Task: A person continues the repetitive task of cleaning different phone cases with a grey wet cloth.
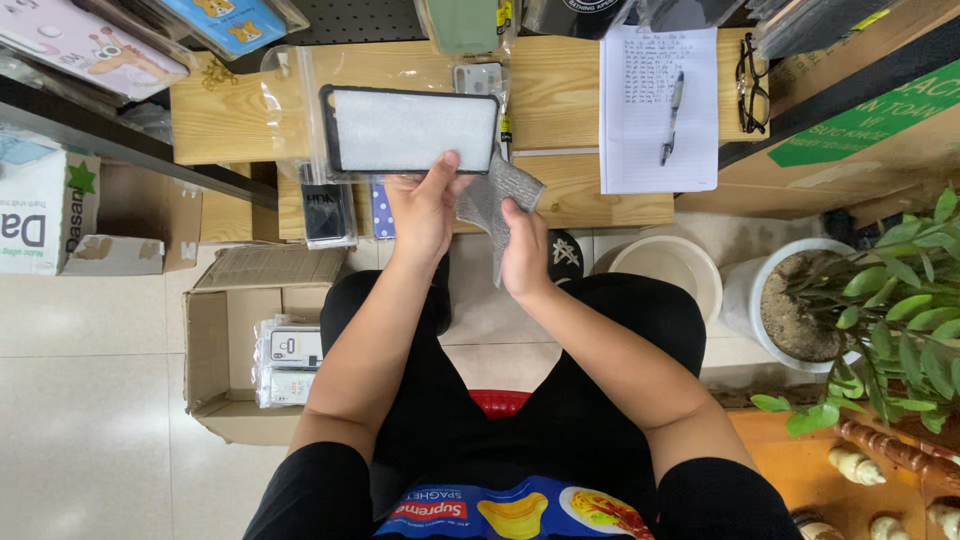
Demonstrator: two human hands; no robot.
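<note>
Head view: left hand [425,205] pinches the phone case [408,130] by its lower edge, thumb on top, holding it flat over the wooden bench [560,90]. Right hand [522,250] grips a grey cloth [495,195], fingers closed round it, just right of and below the left grip, cloth touching the case corner. Case looks black-rimmed with a pale inside. Wiping seems barely begun: cloth is at the corner only, most of the surface not covered. Beyond the grip a clear bag [290,110]; far right a paper sheet [660,110] with pen [672,115]; below left a cardboard box [225,350] with packed cases [287,362].
</note>
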